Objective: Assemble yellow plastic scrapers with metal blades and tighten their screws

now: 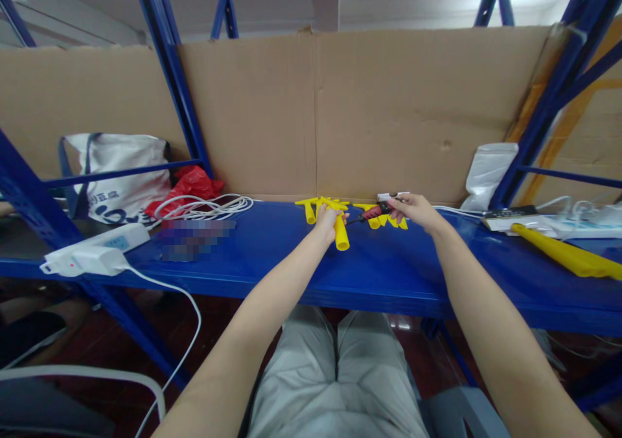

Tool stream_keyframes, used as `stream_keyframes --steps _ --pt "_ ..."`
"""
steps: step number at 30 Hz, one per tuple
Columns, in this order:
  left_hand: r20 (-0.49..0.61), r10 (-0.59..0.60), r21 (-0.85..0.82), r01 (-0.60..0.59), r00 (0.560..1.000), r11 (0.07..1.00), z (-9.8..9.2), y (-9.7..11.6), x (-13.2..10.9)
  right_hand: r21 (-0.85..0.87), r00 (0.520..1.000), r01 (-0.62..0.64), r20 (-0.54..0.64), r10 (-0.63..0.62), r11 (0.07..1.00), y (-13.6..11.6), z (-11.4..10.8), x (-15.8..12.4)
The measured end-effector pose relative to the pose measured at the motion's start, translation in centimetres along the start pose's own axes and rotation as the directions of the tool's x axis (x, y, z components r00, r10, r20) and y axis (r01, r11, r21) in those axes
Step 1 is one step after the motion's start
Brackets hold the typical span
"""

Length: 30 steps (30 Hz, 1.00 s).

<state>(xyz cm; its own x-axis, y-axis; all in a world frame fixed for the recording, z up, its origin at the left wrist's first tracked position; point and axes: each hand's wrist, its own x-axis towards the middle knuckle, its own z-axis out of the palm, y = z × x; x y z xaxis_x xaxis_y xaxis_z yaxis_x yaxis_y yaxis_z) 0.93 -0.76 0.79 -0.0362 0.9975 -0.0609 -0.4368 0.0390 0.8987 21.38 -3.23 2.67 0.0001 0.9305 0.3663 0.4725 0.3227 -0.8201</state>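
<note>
My left hand (328, 221) is closed around a yellow tube-shaped piece (342, 237), whose open round end points down toward me. My right hand (403, 208) grips the black end of a red and black screwdriver (373, 213). The thin dark shaft points left and reaches the yellow piece near my left fingers; the exact contact point is too small to tell. Several more yellow pieces lie on the blue shelf behind my hands, one of them (310, 212) left of my left hand, others partly hidden beneath the screwdriver.
A white power strip (104, 247) with a hanging cable sits at the left. Behind it are a white cloth bag (126, 179), a red plastic bag (192, 185) and coiled white cable (208, 208). A long yellow object (568, 251) lies right, near blue posts. Cardboard (389, 114) stands behind.
</note>
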Motion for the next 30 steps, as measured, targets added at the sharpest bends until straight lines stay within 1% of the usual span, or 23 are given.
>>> stream_keyframes --steps 1,3,7,9,12,14,16,17,19,25,30 --pt "0.002 -0.003 0.004 0.003 1.0 1.0 0.0 0.0 0.0 0.02 0.997 0.03 -0.074 -0.028 0.999 -0.1 -0.1 0.1" --pt "0.004 -0.017 0.02 0.017 1.0 1.0 -0.1 -0.1 0.1 0.052 0.974 0.085 -0.216 -0.072 0.995 -0.1 -0.1 0.2" --pt "0.019 -0.06 0.098 0.058 0.998 0.993 -0.1 -0.2 -0.1 0.142 0.9 0.156 -0.428 -0.081 0.978 -0.1 -0.1 0.6" --pt "0.05 -0.089 0.142 0.081 0.995 0.987 0.0 -0.4 -0.3 0.156 0.85 0.173 -0.522 -0.068 0.973 0.1 -0.3 0.8" --pt "0.105 -0.12 0.198 0.098 0.987 0.975 0.0 -0.7 -0.4 0.129 0.773 0.16 -0.632 -0.043 0.979 0.5 -0.7 1.0" --pt "0.11 -0.133 0.241 0.104 0.985 0.965 0.0 -0.9 -0.4 0.119 0.73 0.149 -0.683 -0.028 0.982 0.9 -1.1 1.3" --pt "0.094 -0.146 0.283 0.114 0.985 0.952 0.0 -1.1 -0.3 0.118 0.701 0.149 -0.713 -0.02 0.982 1.3 -1.3 1.5" --pt "0.088 -0.153 0.3 0.121 0.984 0.946 -0.1 -1.2 -0.2 0.123 0.695 0.152 -0.719 -0.017 0.981 1.4 -1.4 1.6" --pt "0.088 -0.166 0.32 0.13 0.982 0.939 -0.1 -1.3 -0.1 0.148 0.7 0.153 -0.714 -0.002 0.977 1.5 -1.4 1.8" --pt "0.127 -0.181 0.321 0.133 0.975 0.938 0.1 -1.3 -0.3 0.271 0.761 0.131 -0.644 0.079 0.954 1.0 -0.5 1.6" --pt "0.152 -0.196 0.337 0.135 0.969 0.932 0.1 -1.2 -0.8 0.3 0.779 0.173 -0.625 0.056 0.938 1.0 -0.1 1.5"
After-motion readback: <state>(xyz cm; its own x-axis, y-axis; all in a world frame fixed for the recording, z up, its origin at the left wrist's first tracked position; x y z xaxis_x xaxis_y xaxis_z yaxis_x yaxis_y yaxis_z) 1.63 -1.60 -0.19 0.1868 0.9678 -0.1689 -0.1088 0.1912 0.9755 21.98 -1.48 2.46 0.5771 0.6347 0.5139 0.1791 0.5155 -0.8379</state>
